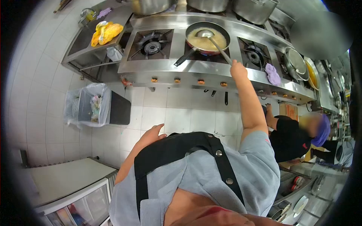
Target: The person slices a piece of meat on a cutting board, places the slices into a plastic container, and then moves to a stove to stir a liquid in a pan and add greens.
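Note:
My right hand [238, 70] is closed around the handle of a metal ladle [205, 34], whose bowl rests in the pale, cloudy liquid [214, 42] inside a dark frying pan [226, 31]. The pan sits on a middle burner of the steel stove [181, 66], its black handle [185, 57] pointing toward the front left. A bluish glow shows beneath it. My left hand [152, 134] hangs low in front of my body, fingers apart, holding nothing.
Large pots [207, 4] line the stove's back. Purple cloth [272, 74] lies right of the burners; yellow cloth [106, 33] lies on the left counter. A lined bin [120, 108] stands lower left. A person in black [288, 137] is at right, near a cardboard box [289, 110].

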Demonstrator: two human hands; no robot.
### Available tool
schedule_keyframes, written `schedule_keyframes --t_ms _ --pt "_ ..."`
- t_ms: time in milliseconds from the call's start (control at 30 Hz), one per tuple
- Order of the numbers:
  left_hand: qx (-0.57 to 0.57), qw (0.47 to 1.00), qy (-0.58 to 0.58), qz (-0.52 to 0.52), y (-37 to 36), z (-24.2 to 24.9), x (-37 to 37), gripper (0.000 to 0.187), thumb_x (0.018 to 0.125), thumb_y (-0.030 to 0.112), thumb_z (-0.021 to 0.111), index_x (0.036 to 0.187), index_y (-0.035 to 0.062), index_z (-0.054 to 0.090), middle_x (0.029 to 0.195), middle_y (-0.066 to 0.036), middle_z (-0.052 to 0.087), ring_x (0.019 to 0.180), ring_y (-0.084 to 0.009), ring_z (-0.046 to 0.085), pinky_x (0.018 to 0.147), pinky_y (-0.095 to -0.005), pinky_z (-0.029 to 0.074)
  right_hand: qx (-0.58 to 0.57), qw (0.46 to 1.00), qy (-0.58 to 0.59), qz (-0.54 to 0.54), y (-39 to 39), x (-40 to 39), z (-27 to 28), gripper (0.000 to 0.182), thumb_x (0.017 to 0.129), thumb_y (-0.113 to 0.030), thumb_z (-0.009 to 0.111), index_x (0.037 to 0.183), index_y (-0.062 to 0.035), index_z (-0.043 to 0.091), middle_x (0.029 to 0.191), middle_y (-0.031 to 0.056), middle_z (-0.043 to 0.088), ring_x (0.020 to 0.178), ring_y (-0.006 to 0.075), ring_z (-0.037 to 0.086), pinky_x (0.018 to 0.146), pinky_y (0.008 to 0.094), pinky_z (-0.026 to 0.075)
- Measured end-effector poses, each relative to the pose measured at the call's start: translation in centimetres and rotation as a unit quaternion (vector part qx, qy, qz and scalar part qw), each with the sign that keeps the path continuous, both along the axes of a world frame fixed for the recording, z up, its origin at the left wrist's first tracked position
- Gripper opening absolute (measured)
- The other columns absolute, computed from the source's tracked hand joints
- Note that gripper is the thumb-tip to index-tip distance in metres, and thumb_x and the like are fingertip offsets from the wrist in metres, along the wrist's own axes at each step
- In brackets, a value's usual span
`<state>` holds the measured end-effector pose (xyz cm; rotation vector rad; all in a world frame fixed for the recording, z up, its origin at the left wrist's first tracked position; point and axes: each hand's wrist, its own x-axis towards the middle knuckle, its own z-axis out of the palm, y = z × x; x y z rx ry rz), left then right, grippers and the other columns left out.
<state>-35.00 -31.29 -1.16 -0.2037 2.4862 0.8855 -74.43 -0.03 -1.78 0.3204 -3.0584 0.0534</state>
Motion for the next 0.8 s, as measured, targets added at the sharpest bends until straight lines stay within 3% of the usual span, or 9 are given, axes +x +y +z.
schedule_keyframes --t_ms 100,167,233,300,367,433,533,633,800 --pt "-0.023 0.999 0.02 -0.012 0.5 0.1 -0.5 0.062 0.088 0.033 0.061 0.138 0.0024 0.04 0.128 -0.025 0.051 0.116 -0.0382 0.052 0.097 -0.0416 0.044 -0.026 0.999 0.032 -0.007 -0.6 1.3 -0.3 0.023 0.091 -0.017 0.048 0.111 -0.0064 0.052 0.098 0.0178 0.06 0.091 0.0347 0.064 0.076 0.0478 0.052" --pt "-0.032 0.999 0.029 -0.03 0.3 0.0 -1.0 0.062 0.088 0.032 0.061 0.138 0.0028 0.04 0.127 -0.025 0.051 0.115 -0.0383 0.053 0.096 -0.0418 0.045 0.032 0.989 0.141 0.021 -2.1 5.0 2.2 0.028 0.087 -0.017 0.053 0.113 -0.0067 0.052 0.1 0.0162 0.057 0.095 0.0329 0.061 0.077 0.0472 0.05" --pt "-0.04 0.998 0.022 -0.041 0.2 0.1 -1.3 0.061 0.088 0.032 0.061 0.137 0.0031 0.041 0.126 -0.025 0.052 0.114 -0.0381 0.054 0.095 -0.0422 0.045 -0.054 0.971 0.202 0.114 -4.1 9.4 3.8 0.03 0.082 -0.018 0.059 0.11 -0.0069 0.054 0.099 0.015 0.058 0.096 0.0318 0.059 0.077 0.0465 0.049" --pt "-0.051 0.997 0.021 -0.062 0.1 0.0 -1.5 0.06 0.088 0.032 0.061 0.137 0.0031 0.041 0.125 -0.025 0.053 0.113 -0.038 0.055 0.094 -0.0425 0.046 -0.18 0.946 0.108 0.248 -5.2 14.3 2.8 0.021 0.079 -0.018 0.061 0.096 -0.0062 0.059 0.093 0.0133 0.06 0.092 0.0316 0.059 0.074 0.0457 0.049" --pt "-0.065 0.993 0.025 -0.099 -0.2 -0.1 -1.5 0.059 0.088 0.032 0.061 0.136 0.0031 0.042 0.124 -0.025 0.054 0.112 -0.0379 0.055 0.093 -0.0428 0.046 -0.169 0.947 -0.002 0.274 -5.6 21.1 -0.3 0.016 0.08 -0.019 0.058 0.091 -0.0086 0.061 0.087 0.0122 0.062 0.084 0.0325 0.061 0.074 0.0459 0.049" --pt "-0.067 0.984 0.036 -0.159 -1.1 -0.8 -1.6 0.058 0.088 0.032 0.062 0.135 0.0027 0.043 0.122 -0.024 0.055 0.111 -0.0379 0.056 0.092 -0.0431 0.046 -0.134 0.957 -0.125 0.226 -4.5 27.3 -4.6 0.015 0.081 -0.018 0.055 0.092 -0.0105 0.062 0.088 0.012 0.065 0.084 0.0328 0.063 0.073 0.0463 0.049" --pt "-0.064 0.965 0.075 -0.243 -2.3 -1.5 -1.9 0.058 0.087 0.031 0.063 0.134 0.0029 0.045 0.121 -0.023 0.056 0.109 -0.038 0.056 0.091 -0.0436 0.047 -0.1 0.967 -0.225 0.067 -0.3 35.3 -12.2 0.018 0.081 -0.014 0.052 0.094 -0.0092 0.063 0.094 0.0136 0.067 0.09 0.0332 0.065 0.073 0.0467 0.051" --pt "-0.062 0.942 0.087 -0.317 -3.0 -2.6 -1.9 0.058 0.086 0.031 0.064 0.133 0.0036 0.045 0.12 -0.023 0.056 0.108 -0.0381 0.057 0.09 -0.0439 0.047 -0.054 0.946 -0.313 -0.07 3.0 43.0 -13.6 0.02 0.081 -0.012 0.052 0.096 -0.0077 0.064 0.095 0.0151 0.067 0.092 0.0329 0.065 0.074 0.0466 0.052" --pt "-0.051 0.917 0.067 -0.39 -3.9 -3.5 0.1 0.058 0.086 0.033 0.064 0.133 0.0043 0.046 0.119 -0.023 0.057 0.107 -0.0383 0.057 0.089 -0.0441 0.047 -0.06 0.922 -0.346 -0.163 1.9 51.8 -13.2 0.022 0.081 -0.013 0.05 0.097 -0.0068 0.064 0.095 0.0178 0.067 0.091 0.0345 0.065 0.074 0.0467 0.052"
